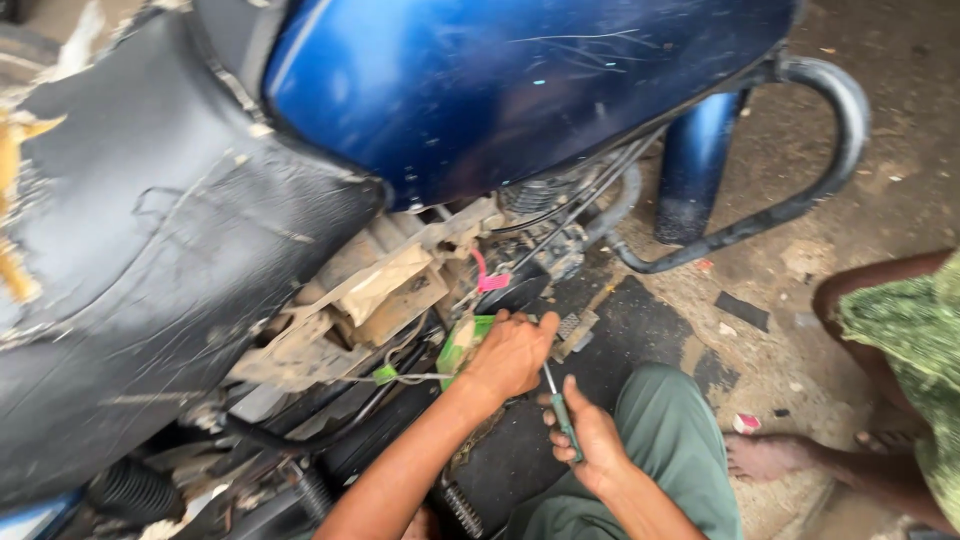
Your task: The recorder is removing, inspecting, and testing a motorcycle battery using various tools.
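Two hands: both at a motorcycle's side.
Left hand (512, 355): fingers curled on a green box (462, 343) under the blue tank (500, 80).
Right hand (590, 435): fingers clasping a green-handled screwdriver (562, 412), tip toward the engine.

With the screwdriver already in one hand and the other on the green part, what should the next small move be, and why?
Probably steer the screwdriver tip up under the left hand. The right hand grips its green handle, the shaft angles toward the green part beside the engine, and the left hand rests on that part; the tip's end is hidden, so contact is unclear.
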